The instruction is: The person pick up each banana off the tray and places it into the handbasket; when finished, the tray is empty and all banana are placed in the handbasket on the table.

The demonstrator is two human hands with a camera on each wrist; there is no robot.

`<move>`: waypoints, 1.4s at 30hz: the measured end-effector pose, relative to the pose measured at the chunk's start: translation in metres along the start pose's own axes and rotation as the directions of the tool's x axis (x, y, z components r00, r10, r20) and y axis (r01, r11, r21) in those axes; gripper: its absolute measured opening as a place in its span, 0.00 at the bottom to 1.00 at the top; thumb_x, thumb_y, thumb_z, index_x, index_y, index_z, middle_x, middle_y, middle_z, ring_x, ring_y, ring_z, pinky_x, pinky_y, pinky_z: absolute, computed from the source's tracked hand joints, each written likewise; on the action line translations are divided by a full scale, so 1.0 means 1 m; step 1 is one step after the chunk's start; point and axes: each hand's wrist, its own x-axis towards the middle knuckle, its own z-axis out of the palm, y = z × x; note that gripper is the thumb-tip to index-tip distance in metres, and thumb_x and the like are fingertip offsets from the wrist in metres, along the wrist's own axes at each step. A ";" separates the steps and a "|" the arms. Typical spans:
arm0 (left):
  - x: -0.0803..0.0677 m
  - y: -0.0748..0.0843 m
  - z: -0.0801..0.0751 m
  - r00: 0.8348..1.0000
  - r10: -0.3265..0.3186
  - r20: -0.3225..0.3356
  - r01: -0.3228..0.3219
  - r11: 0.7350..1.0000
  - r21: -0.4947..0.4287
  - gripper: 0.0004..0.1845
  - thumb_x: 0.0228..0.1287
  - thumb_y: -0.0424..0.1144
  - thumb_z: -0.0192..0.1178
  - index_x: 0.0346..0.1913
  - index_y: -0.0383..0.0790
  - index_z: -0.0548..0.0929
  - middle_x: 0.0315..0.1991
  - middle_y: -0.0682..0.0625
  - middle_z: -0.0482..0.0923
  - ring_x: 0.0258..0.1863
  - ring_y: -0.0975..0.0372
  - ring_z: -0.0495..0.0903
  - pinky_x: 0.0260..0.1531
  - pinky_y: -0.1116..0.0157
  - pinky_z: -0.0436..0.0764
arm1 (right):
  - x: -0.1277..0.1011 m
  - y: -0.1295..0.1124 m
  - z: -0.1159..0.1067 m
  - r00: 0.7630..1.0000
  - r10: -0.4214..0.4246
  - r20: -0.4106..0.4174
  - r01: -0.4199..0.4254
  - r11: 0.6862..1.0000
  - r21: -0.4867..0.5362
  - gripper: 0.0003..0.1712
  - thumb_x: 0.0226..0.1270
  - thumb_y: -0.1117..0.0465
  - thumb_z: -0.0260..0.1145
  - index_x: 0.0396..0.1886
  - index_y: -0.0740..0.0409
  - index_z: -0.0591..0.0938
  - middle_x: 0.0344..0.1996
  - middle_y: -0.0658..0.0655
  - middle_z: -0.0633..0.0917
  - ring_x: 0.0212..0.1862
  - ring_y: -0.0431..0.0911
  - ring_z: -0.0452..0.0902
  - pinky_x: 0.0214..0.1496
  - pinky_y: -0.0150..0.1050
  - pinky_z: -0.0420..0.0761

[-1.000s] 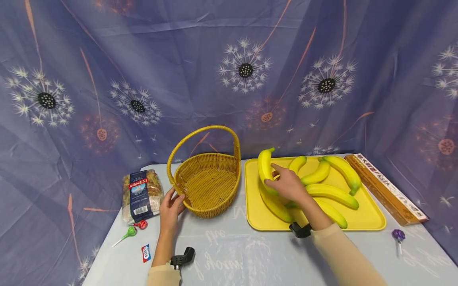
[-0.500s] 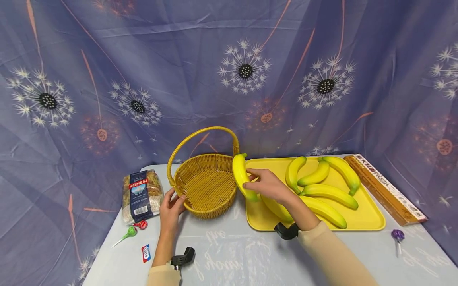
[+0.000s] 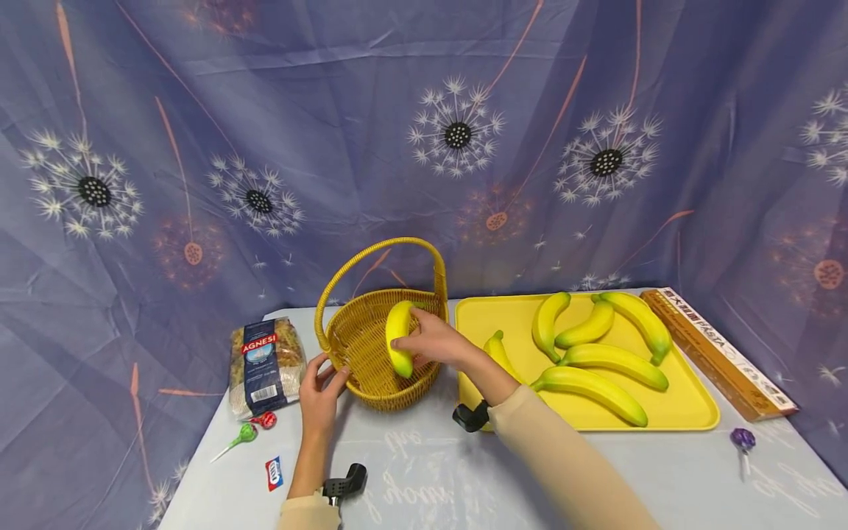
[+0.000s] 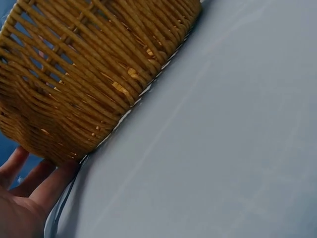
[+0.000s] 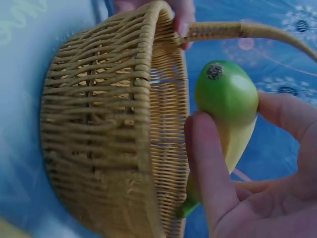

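Over the basket, right hand grips the first banana; left hand steadies the wicker, fingers straight. Five bananas wait on the tray.

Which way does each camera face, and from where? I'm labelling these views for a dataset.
Head: above the table, looking forward and down at the woven yellow wicker basket, both hands and sleeves.
Left wrist: low beside the basket's wall; left hand touches it.
Right wrist: looks along the right hand gripping a green-tipped yellow banana.
All share the basket.
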 end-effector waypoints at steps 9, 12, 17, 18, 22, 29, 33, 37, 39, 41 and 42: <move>-0.011 0.019 0.005 1.000 -0.003 -0.009 0.004 0.997 0.071 0.24 0.64 0.31 0.62 0.62 0.30 0.71 0.62 0.40 0.67 0.58 0.47 0.70 0.41 0.68 0.82 | 0.042 0.000 0.034 0.996 0.082 -0.030 -0.085 0.991 -0.099 0.49 0.62 0.56 0.69 0.73 0.65 0.52 0.44 0.65 0.77 0.28 0.54 0.82 0.39 0.54 0.84; -0.012 0.018 0.007 1.000 0.000 -0.004 0.000 0.998 0.063 0.25 0.64 0.32 0.62 0.62 0.29 0.71 0.63 0.39 0.66 0.58 0.46 0.70 0.41 0.66 0.82 | 0.051 -0.002 0.042 0.989 0.130 -0.068 -0.140 0.973 -0.182 0.49 0.62 0.55 0.69 0.72 0.70 0.52 0.41 0.63 0.78 0.27 0.54 0.82 0.37 0.50 0.85; -0.012 0.019 0.008 1.000 0.012 -0.009 -0.011 0.998 0.065 0.24 0.64 0.33 0.63 0.61 0.29 0.71 0.62 0.38 0.67 0.57 0.46 0.70 0.40 0.66 0.83 | 0.070 -0.004 0.053 0.980 0.174 -0.096 -0.191 0.961 -0.202 0.28 0.64 0.56 0.67 0.54 0.71 0.70 0.32 0.61 0.77 0.29 0.53 0.82 0.35 0.47 0.85; -0.013 0.018 0.008 1.000 0.008 -0.009 -0.007 0.998 0.065 0.24 0.64 0.32 0.63 0.61 0.29 0.71 0.62 0.37 0.67 0.57 0.46 0.70 0.40 0.66 0.83 | 0.074 -0.002 0.055 0.977 0.183 -0.109 -0.202 0.958 -0.203 0.28 0.63 0.56 0.68 0.54 0.71 0.70 0.31 0.60 0.77 0.28 0.53 0.82 0.34 0.46 0.85; -0.017 0.016 0.009 1.000 0.000 -0.010 0.000 0.998 0.058 0.23 0.64 0.32 0.63 0.60 0.31 0.72 0.64 0.37 0.65 0.57 0.46 0.70 0.40 0.66 0.83 | 0.089 0.005 0.066 0.963 0.195 -0.185 -0.230 0.954 -0.192 0.47 0.60 0.55 0.70 0.68 0.72 0.56 0.30 0.61 0.78 0.25 0.53 0.83 0.30 0.44 0.85; -0.011 0.019 0.009 1.000 0.012 -0.004 -0.012 0.998 0.063 0.22 0.64 0.33 0.63 0.60 0.34 0.73 0.65 0.39 0.65 0.58 0.46 0.70 0.41 0.66 0.83 | 0.105 0.005 0.070 0.944 0.214 -0.250 -0.260 0.952 -0.164 0.58 0.56 0.56 0.73 0.74 0.64 0.44 0.34 0.64 0.78 0.25 0.53 0.83 0.27 0.42 0.85; -0.008 0.021 0.008 1.000 0.008 -0.009 -0.007 0.997 0.075 0.23 0.64 0.34 0.64 0.60 0.32 0.73 0.64 0.38 0.65 0.58 0.46 0.70 0.41 0.67 0.82 | 0.107 -0.008 0.066 0.947 0.231 -0.223 -0.269 0.950 -0.158 0.55 0.57 0.56 0.72 0.74 0.64 0.47 0.36 0.65 0.79 0.25 0.54 0.83 0.30 0.44 0.85; -0.010 0.019 0.010 1.000 0.010 -0.001 -0.010 0.996 0.085 0.23 0.63 0.33 0.64 0.60 0.32 0.73 0.63 0.37 0.67 0.58 0.46 0.70 0.41 0.67 0.82 | 0.109 -0.013 0.060 0.951 0.195 -0.241 -0.260 0.924 -0.279 0.42 0.60 0.53 0.70 0.67 0.64 0.61 0.34 0.63 0.79 0.26 0.53 0.84 0.31 0.43 0.85; -0.012 0.018 0.011 1.000 0.009 0.001 -0.009 0.996 0.092 0.23 0.63 0.33 0.64 0.60 0.32 0.73 0.62 0.37 0.67 0.57 0.47 0.70 0.41 0.67 0.82 | 0.110 -0.011 0.058 0.955 0.167 -0.244 -0.251 0.894 -0.371 0.32 0.62 0.53 0.69 0.60 0.64 0.70 0.31 0.60 0.80 0.27 0.51 0.84 0.28 0.40 0.84; -0.013 0.018 0.011 1.000 0.006 -0.005 -0.006 0.995 0.098 0.24 0.63 0.32 0.64 0.60 0.31 0.73 0.62 0.37 0.68 0.57 0.47 0.71 0.41 0.67 0.82 | 0.110 -0.009 0.057 0.962 0.143 -0.231 -0.236 0.863 -0.448 0.23 0.63 0.54 0.67 0.53 0.62 0.76 0.29 0.57 0.80 0.27 0.49 0.83 0.25 0.37 0.82; -0.013 0.018 0.011 1.000 0.007 -0.011 -0.006 0.995 0.099 0.24 0.63 0.32 0.64 0.60 0.30 0.73 0.61 0.38 0.68 0.57 0.47 0.71 0.41 0.67 0.82 | 0.110 -0.009 0.057 0.966 0.135 -0.220 -0.226 0.852 -0.471 0.20 0.63 0.54 0.67 0.50 0.61 0.77 0.28 0.56 0.80 0.27 0.48 0.82 0.23 0.36 0.80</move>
